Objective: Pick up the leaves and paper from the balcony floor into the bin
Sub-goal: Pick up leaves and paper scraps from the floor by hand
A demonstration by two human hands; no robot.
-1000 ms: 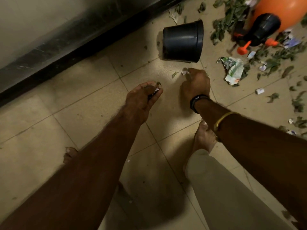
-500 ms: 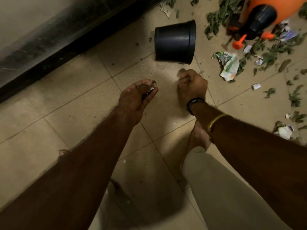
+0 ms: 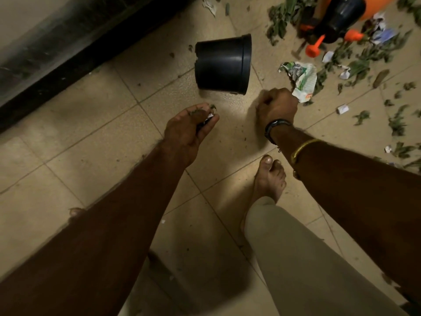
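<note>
— Bin first?
— Black bin (image 3: pixel 222 65), tipped on its side on the floor (image 3: pixel 91 169), just beyond both grips, mouth turned toward the right one. Inside hidden from here; cannot tell what lies in it.
— Left grip?
— Left grip (image 3: pixel 189 131) closed narrow around leaf and paper bits (image 3: pixel 208 113); green crumbs and a white scrap poking out between thumb and fingers. Hovers just short of the bin's near wall.
— And the right?
— Right grip (image 3: pixel 276 108) curled into a tight fist, back of the hand up. Cannot tell whether anything sits inside. Touching, or all but touching, the crumpled paper (image 3: pixel 301 78) just past its outer side.
— Any writing on that paper?
— Green print and a small orange mark, too blurred to read.
— Rest of the litter?
— Loose leaves (image 3: pixel 358 67) and small white scraps (image 3: pixel 342 109) strewn farther out beyond the right grip, around an orange sprayer (image 3: pixel 344 17) with a black cap.
</note>
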